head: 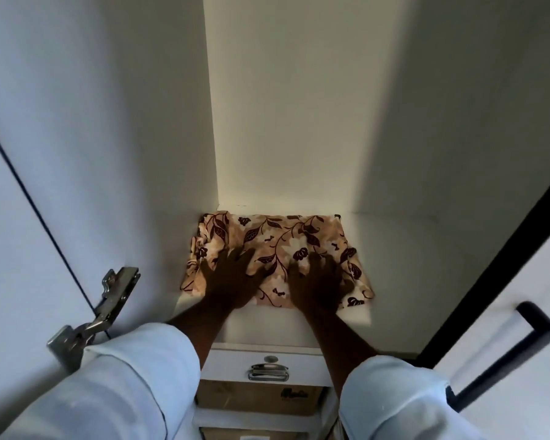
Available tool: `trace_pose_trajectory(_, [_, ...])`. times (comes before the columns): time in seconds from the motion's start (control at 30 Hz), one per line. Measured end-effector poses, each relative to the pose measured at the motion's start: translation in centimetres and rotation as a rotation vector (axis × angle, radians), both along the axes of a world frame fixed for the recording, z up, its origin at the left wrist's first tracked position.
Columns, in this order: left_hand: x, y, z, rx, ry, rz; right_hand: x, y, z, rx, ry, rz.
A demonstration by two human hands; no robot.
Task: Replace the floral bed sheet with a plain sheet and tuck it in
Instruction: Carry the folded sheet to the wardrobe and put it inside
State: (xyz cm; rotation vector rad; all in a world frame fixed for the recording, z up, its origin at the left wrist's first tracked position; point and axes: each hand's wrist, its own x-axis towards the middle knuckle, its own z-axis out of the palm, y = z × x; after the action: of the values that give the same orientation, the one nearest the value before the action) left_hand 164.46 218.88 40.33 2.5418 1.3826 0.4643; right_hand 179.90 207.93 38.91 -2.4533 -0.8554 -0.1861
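Hands (277, 281) flat atop folded floral sheet (277, 242) on wardrobe shelf (394, 249).

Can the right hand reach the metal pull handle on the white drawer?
Probably yes: the metal pull handle sits uncovered below, and the right hand only rests on the brown floral sheet.

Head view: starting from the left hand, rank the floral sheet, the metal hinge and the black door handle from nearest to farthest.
1. Floral sheet: on the shelf, directly under the left hand, which presses on it.
2. Metal hinge: off to the left.
3. Black door handle: far right, on the open door.
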Motion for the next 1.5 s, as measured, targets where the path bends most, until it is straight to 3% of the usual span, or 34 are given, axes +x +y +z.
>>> trace_pose_trajectory(0.23, [1.2,2.4,-0.7,0.035,-0.038,-0.025,0.9,1.6,-0.4,0.014,-0.028,-0.037])
trace_pose_trajectory(0.4, [0.2,1.5,-1.3,0.138,-0.123,-0.014,1.0,0.6,-0.5,0.175,-0.099,0.000])
trace_pose_trajectory(0.47, [-0.7,0.9,-1.6,0.188,-0.207,-0.018,0.4,-0.3,-0.2,0.127,-0.191,0.026])
trace_pose_trajectory(0.57, [-2.3,-0.6,-2.2,0.174,-0.168,-0.046,-1.3,-2.1,-0.4,0.050,-0.309,0.171])
trace_pose_trajectory(0.67, [-3.7,-2.4,-2.7,0.091,-0.079,-0.059,-2.6,-4.2,-1.2,0.031,-0.223,0.205])
trace_pose_trajectory(0.87, [-7.1,-9.2,-3.0,0.052,0.108,-0.023,-5.0,-10.1,-1.0,-0.268,-0.017,0.308])
trace_pose_trajectory(1.07, [-11.1,-16.3,-2.8,-0.035,0.123,-0.062,-7.4,-17.1,-1.2,-0.440,-0.031,0.482])
trace_pose_trajectory(1.5, [-23.4,-33.1,-2.7,-0.097,-0.025,-0.101,-14.8,-31.5,-1.7,-0.325,0.040,0.554])
